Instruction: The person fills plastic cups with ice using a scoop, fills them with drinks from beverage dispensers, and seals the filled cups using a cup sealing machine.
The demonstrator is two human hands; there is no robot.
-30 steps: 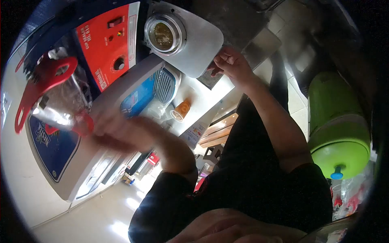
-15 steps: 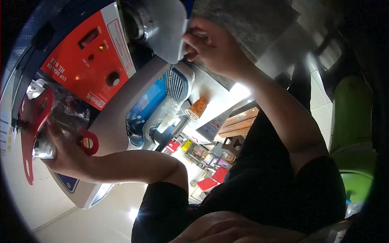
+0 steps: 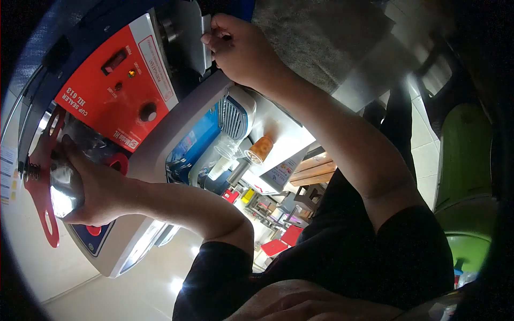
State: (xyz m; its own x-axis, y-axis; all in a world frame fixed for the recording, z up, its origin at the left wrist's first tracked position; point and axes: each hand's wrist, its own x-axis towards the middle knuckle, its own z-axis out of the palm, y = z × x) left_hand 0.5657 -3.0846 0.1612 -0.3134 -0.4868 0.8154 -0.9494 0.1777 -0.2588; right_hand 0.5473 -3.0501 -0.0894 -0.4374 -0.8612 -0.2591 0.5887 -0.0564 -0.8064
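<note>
A cup sealer with a red control panel [image 3: 120, 85] fills the left side and appears upside down. My left hand [image 3: 104, 195] is curled around a shiny silver roll [image 3: 65, 190] beside a slotted red flange [image 3: 38, 176]; some fingertips are hidden. Clear film [image 3: 91, 142] runs near that hand. With thumb and fingers closed, my right hand [image 3: 241, 51] pinches the bent edge of a metal sliding tray [image 3: 187, 37], which extends from under the panel. A cup of orange-brown drink [image 3: 261, 150] stands on the counter between my arms.
Clear plastic cups [image 3: 226, 145] are near the drink, beside a blue and grey machine [image 3: 201, 136]. A dark grey mat [image 3: 316, 43] lies beyond my right hand. At right is a large green container [image 3: 466, 160]. Red chairs [image 3: 281, 241] and tables show in the background.
My right hand has moved left, sliding the metal tray further into the sealer. The red flange has turned slightly, and my left hand has shifted with the roll.
</note>
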